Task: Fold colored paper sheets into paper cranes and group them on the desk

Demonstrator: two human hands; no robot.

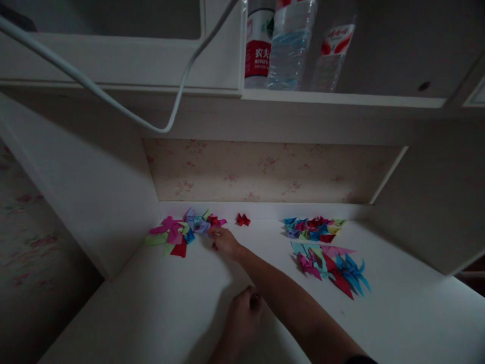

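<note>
My right hand (226, 241) reaches across to the left pile of folded origami paper (175, 230). Its fingers are pinched together at the pile's right edge, against purple and red pieces. What lies between the fingertips is too dark to make out. A small dark red bit shows just under the fingers. My left hand (244, 311) is closed low in the middle, below my right forearm, and whatever it may hold is hidden. A single red folded paper piece (243, 219) sits right of my right hand, near the back edge.
On the right lie a row of small colourful origami pieces (312, 229) and larger ones, including a blue spiky paper piece (351, 271). Above, a shelf (341, 99) holds plastic bottles (290, 55). A white cable (125, 114) hangs down before the cabinet.
</note>
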